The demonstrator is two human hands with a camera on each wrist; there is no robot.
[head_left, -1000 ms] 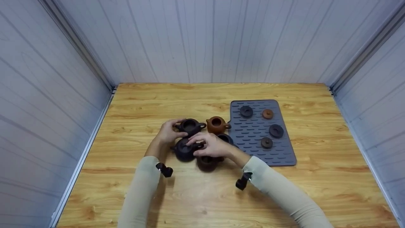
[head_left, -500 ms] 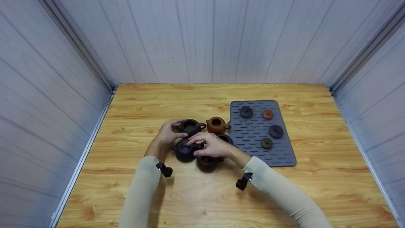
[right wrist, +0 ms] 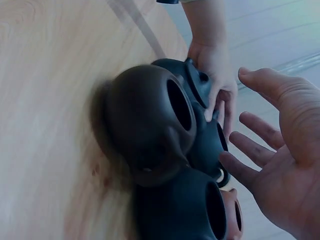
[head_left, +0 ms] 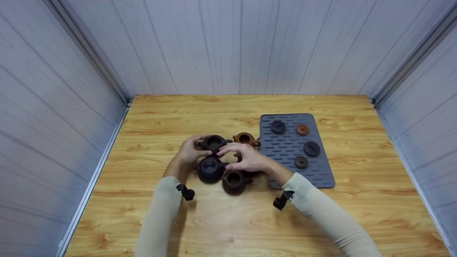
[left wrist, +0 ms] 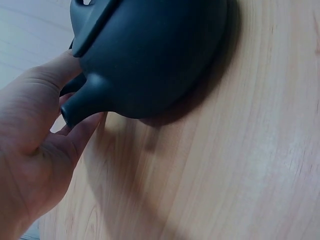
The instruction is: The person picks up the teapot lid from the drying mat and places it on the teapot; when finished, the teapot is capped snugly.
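My left hand (head_left: 187,150) holds a dark lidless teapot (head_left: 222,147) at its spout side, thumb in front and fingers behind. Just nearer me stands a dark teapot with its lid on (head_left: 210,175); its spout (left wrist: 85,102) fills much of the left wrist view, beside the left thumb. My right hand (head_left: 251,159) hovers over the cluster, fingers spread and nothing in them, as the right wrist view shows. Beneath it are a brown lidless teapot (head_left: 234,187) and another dark lidless one (right wrist: 172,210), mostly hidden from the head view.
An orange-brown teapot without a lid (head_left: 250,138) stands behind the right hand. On the right lies a grey ridged mat (head_left: 285,175), bearing dark lids (head_left: 311,148), a brown lid (head_left: 301,162) and an orange lid (head_left: 302,129). Panel walls enclose the wooden table (head_left: 357,214).
My right hand has let go of the lid on the front dark teapot and moved right and slightly back. The left hand has stayed on its teapot.
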